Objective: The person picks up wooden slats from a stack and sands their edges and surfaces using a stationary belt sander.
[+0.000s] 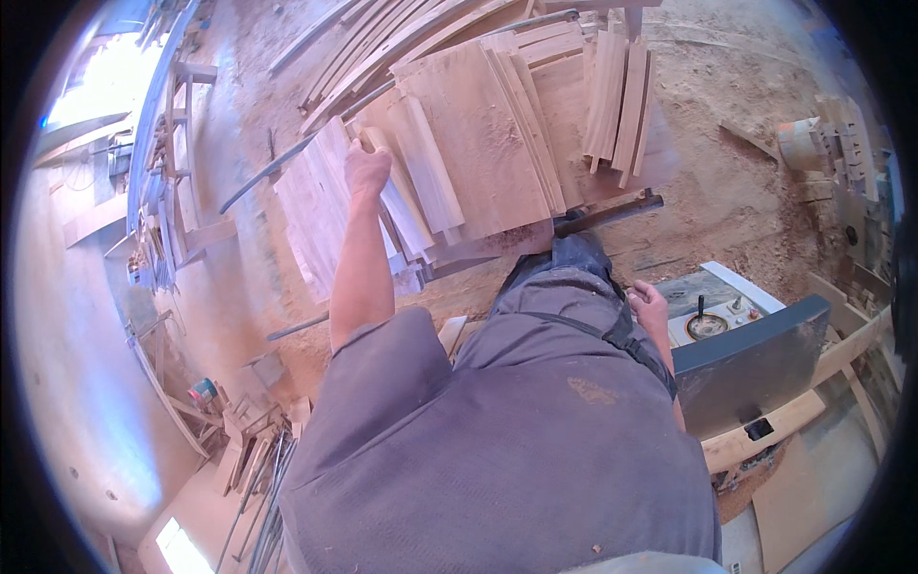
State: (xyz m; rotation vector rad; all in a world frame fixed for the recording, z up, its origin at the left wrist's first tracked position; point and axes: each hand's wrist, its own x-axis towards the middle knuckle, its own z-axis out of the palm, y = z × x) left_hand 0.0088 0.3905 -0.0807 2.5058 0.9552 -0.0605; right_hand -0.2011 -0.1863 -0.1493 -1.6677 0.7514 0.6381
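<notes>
My left hand (368, 170) is closed around the upper end of a narrow wooden board (408, 212) on the left part of a low stack. Beside it lie another pale strip (432, 167) and a wide, dusty wooden panel (473, 143). Pale boards (311, 206) also spread out to the left of that hand. Down at my right side hangs my right hand (649, 304), its fingers loosely curled with nothing visible in them. It is close to the edge of a machine with a dark grey panel (751, 362), apart from the boards.
Narrow boards (620, 100) lie atop the stack's right end. Dark metal bars (612, 212) run below the stack. Long wooden strips (382, 48) lie beyond it on the sawdust-covered floor (717, 86). A bucket (801, 143) stands far right; metal rods (263, 497) lean at lower left.
</notes>
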